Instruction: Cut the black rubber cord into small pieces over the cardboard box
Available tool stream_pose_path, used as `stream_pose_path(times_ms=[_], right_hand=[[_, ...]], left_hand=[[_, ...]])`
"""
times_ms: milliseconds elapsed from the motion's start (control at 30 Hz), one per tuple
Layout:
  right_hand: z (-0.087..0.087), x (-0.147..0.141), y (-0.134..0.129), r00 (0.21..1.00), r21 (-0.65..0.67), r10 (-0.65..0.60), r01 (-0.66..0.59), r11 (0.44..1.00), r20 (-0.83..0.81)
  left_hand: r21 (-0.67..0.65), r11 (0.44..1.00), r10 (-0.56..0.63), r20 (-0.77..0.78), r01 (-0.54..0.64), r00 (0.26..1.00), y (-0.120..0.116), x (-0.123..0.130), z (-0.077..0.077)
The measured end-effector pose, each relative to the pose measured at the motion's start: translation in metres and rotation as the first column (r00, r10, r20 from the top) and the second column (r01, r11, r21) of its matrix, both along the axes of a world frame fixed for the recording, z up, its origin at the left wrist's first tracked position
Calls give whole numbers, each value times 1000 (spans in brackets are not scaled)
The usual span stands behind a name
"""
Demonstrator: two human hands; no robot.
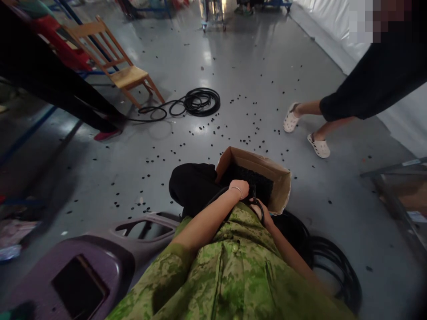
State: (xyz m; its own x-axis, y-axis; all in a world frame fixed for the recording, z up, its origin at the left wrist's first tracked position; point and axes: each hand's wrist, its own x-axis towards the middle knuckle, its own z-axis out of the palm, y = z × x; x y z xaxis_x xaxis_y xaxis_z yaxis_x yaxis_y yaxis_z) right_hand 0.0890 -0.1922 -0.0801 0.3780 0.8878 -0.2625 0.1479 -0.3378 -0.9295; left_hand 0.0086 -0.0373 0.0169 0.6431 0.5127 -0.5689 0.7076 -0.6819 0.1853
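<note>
My left hand (239, 189), with a bracelet at the wrist, is closed in a fist over my lap. A thin black tube (215, 195) runs along my forearm into it. Close beside it my right hand (260, 210) is wrapped round scissors (262, 212) with dark looped handles. Their blades point up towards the left fist. Just beyond both hands stands an open cardboard box (282, 189), with a heap of small black pieces (248, 175) in it. What lies inside my left fist is hidden.
Small black pieces (247, 141) lie scattered over the grey floor. A coil of black tube (202, 102) lies ahead near a wooden chair (130, 76); another coil (336, 262) is at my right. A purple plastic stool (96, 249) carries a phone (78, 286). Two people stand nearby.
</note>
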Motion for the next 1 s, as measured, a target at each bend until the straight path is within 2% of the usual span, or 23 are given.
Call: stream_pose_path(times_ms=[167, 333, 467, 800, 1000], right_hand=[[13, -6, 5, 999, -14, -16, 15, 1000, -40], [19, -8, 3, 987, -66, -56, 46, 997, -147], [23, -8, 4, 985, -33, -53, 49, 998, -163], [27, -6, 6, 946, -49, -94, 83, 995, -309], [28, -7, 7, 944, -72, -113, 95, 993, -311]], left_hand=[[-2, 1000, -31, 4, 31, 1000, -1, 0, 3], [-5, 1000, -26, 2, 26, 1000, -1, 0, 4], [-2, 999, -34, 5, 34, 999, -1, 1, 2], [6, 1000, -3, 13, 3, 1000, 0, 1, -1], [29, 999, -24, 14, 24, 1000, -1, 1, -5]])
